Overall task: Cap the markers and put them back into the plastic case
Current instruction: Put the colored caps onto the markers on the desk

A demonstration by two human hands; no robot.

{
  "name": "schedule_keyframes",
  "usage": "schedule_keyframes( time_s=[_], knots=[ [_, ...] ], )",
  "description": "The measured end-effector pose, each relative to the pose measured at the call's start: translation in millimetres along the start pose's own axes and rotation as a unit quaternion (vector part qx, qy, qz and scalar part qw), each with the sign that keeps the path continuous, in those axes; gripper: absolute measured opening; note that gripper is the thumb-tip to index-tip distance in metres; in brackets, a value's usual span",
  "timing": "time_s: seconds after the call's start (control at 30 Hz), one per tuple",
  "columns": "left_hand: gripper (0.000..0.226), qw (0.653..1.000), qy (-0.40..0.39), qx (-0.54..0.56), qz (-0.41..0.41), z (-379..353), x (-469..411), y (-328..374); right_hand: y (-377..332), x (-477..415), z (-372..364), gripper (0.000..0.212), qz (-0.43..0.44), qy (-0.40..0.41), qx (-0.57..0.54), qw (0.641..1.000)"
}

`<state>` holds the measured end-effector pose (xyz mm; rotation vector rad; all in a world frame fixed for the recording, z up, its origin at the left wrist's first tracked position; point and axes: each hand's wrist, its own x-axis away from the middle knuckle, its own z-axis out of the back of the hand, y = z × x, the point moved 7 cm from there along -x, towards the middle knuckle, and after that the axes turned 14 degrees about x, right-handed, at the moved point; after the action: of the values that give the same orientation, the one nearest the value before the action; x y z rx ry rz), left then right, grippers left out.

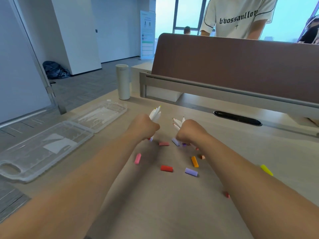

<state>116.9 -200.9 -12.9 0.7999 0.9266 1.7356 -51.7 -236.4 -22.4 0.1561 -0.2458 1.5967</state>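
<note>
My left hand (144,125) grips a bundle of white uncapped markers (155,113), tips pointing up and away. My right hand (189,131) grips another bundle of uncapped markers (178,123) the same way. Both fists stand on the table, close together. Loose caps lie scattered around them: a pink cap (137,158), a red cap (166,168), a purple cap (191,171), an orange cap (194,161), a yellow cap (266,169) and several more. The clear plastic case (22,167) lies open at the left, its lid (100,114) flat beside it.
A white tumbler (123,81) stands at the table's far left. A brown desk divider (233,62) on a grey rail closes the far side, with a black cable slot (237,118) before it. A person in a white shirt (240,16) stands behind the divider.
</note>
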Motion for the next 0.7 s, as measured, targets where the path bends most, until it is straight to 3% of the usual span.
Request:
schedule_keyframes(
  time_s=[0.07, 0.33, 0.47, 0.7],
  knots=[
    [0.015, 1.000, -0.003, 0.029, 0.001, 0.7, 5.8, 2.9, 7.7, 3.7, 4.2, 0.007, 0.008, 0.034, -0.052, 0.998],
    [0.024, 0.996, -0.042, 0.071, -0.021, -46.4, 62.1, 56.2, 83.6, 55.0, 32.0, 0.009, -0.007, 0.086, -0.178, 0.980],
    [0.018, 0.991, -0.091, 0.084, -0.043, -105.5, 94.3, 90.2, 151.6, 83.2, 31.4, 0.019, -0.033, 0.078, -0.193, 0.977],
    [0.013, 0.970, -0.222, 0.078, -0.056, -229.8, 152.8, 140.9, 282.2, 117.4, 20.1, 0.018, -0.131, 0.046, -0.188, 0.972]
  ],
)
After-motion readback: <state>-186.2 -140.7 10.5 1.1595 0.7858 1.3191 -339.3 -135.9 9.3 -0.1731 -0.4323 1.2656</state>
